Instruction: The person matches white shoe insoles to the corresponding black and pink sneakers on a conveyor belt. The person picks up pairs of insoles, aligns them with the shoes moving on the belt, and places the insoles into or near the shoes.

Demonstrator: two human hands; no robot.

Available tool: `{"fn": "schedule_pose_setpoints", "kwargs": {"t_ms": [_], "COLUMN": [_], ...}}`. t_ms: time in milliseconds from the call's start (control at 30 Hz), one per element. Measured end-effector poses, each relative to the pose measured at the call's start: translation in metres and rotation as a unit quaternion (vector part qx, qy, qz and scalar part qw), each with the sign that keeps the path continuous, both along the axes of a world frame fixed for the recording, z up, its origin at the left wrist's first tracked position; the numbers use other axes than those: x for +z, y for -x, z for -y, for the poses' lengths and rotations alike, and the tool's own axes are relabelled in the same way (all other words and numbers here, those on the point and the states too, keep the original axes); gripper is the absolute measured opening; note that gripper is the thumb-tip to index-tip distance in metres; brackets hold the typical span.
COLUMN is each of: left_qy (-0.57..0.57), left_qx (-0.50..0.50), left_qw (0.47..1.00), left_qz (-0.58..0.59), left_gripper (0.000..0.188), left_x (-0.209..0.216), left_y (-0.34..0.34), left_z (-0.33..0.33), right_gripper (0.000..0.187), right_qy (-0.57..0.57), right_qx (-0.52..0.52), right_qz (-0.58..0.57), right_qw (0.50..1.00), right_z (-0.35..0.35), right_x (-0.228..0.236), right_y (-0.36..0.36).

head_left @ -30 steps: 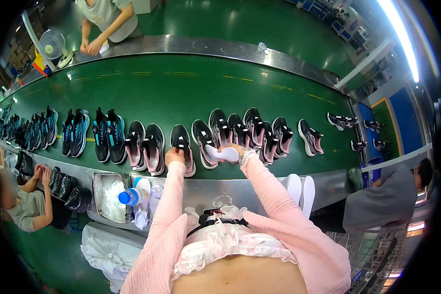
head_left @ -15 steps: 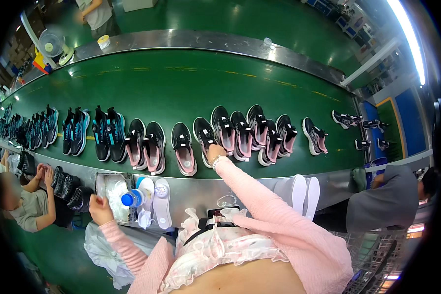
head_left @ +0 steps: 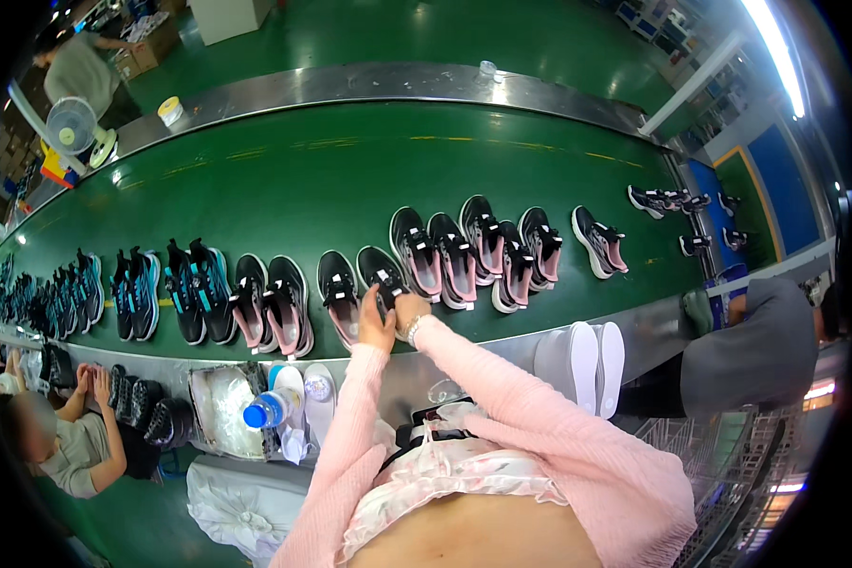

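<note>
While pink sleeves (head_left: 502, 374) stretch forward from the lower edge, a blue-capped bottle (head_left: 269, 410) sits on the near steel edge (head_left: 655, 336), between a tray (head_left: 199, 402) of clear plastic and a white insole (head_left: 320, 402). Two more white insoles (head_left: 584, 364), side by side, right of the arms.

Both hands at one black shoe (head_left: 377, 263), front row, middle of the green table (head_left: 303, 180), toe pointing away. Right hand (head_left: 411, 312) curled on the right side of its opening; left hand (head_left: 377, 327) at the left side, fingers raised, can't tell if they're clamped or just touching. Another black shoe (head_left: 335, 270) just left, pink lining, then a matching pair (head_left: 273, 303). Turquoise-and-black shoes (head_left: 185, 293) further left; a cluster of black-and-pink ones (head_left: 488, 241) to the right, one single shoe (head_left: 596, 241) past those.

Across, on the far steel ledge (head_left: 350, 85): yellow-and-white roll (head_left: 169, 111), clear cup (head_left: 488, 70), fan (head_left: 74, 126) at left. Beyond that, a person in a pale top (head_left: 80, 76) near cardboard boxes (head_left: 147, 52).
</note>
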State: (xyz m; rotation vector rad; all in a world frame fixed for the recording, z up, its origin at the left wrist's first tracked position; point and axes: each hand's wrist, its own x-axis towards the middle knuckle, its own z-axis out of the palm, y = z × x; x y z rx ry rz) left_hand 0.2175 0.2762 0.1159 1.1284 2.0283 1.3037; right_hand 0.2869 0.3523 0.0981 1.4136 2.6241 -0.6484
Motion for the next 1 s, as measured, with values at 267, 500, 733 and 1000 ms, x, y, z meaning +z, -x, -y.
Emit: {"fn": "schedule_pose_setpoints", "kwargs": {"t_ms": [267,500,733,1000], "left_qy": [0.067,0.047,0.078,0.022], "left_qx": [0.081,0.064,0.091,-0.043], "left_qw": [0.984,0.992,0.990,0.974], "left_qz": [-0.143,-0.095,-0.070,-0.220], "left_gripper": [0.027,0.029,0.027,0.014], "left_x": [-0.052,-0.034,-0.039,-0.008], "left_y": [0.008,0.016,0.023,-0.023], "left_z": [-0.044,-0.049,-0.042,-0.021], "right_gripper": [0.011,0.014,0.025,0.025], "right_qy": [-0.063,-0.029,-0.008,-0.146], "right_qx": [-0.023,0.017,0.025,-0.040], "right_qz": [-0.033,0.045,0.023,-0.253], "right_qw": [0.997,0.998,0.999,0.956], "right_z": [0.006,-0.014,0.001,-0.014], "right_x": [-0.031,-0.046,-0.031,0.028], "right_y": [0.000,0.020,0.019,-0.082]}}
